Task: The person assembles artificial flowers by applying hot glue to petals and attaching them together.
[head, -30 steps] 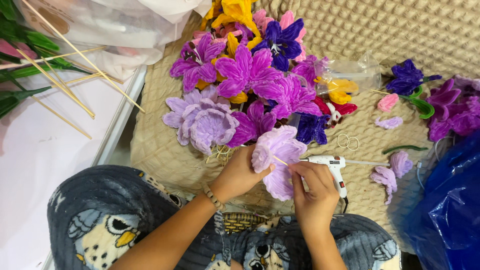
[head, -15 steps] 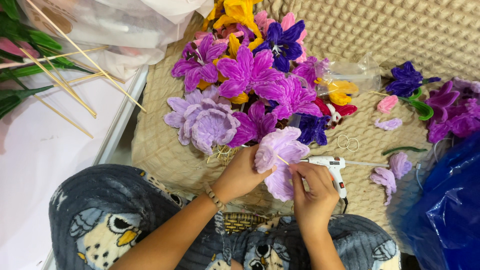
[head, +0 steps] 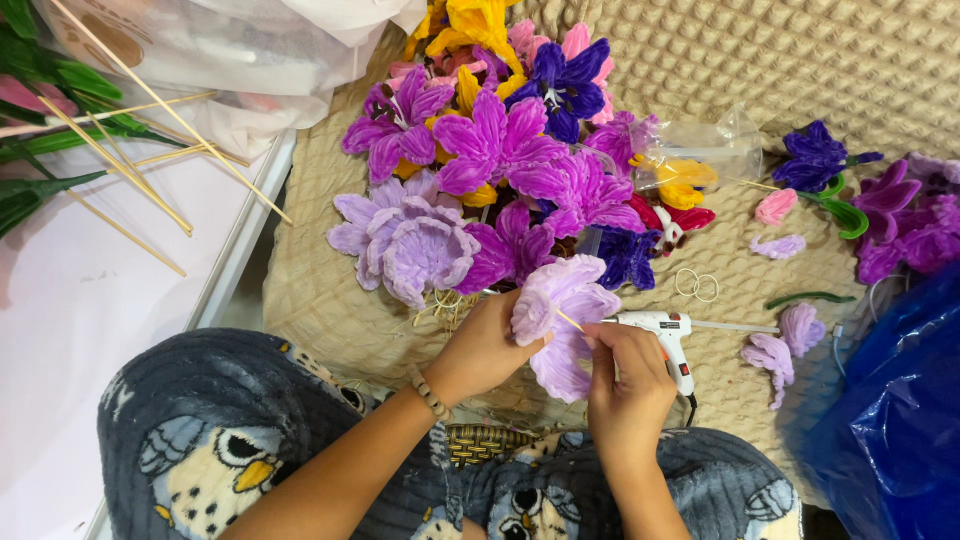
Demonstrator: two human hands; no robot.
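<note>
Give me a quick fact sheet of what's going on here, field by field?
Left hand: left hand holds a pale purple fuzzy flower
Right hand: right hand pinches a thin wooden stick at the flower
Beside it: white glue gun lying on the beige quilted cloth
Behind: pile of purple, yellow and pink flowers
Far left: wooden skewers

We look down on a beige quilted cover (head: 860, 70) with a bumpy, woven-looking texture, which fills most of the view. To its left we see a white frame edge (head: 243, 245) running diagonally, and beyond it a smooth pale pink surface (head: 70, 330). At the top left a clear plastic bag (head: 220, 50) lies crumpled, and at the lower right we see a glossy blue plastic bag (head: 895, 420). The light is soft and even, with only faint shadows.
</note>
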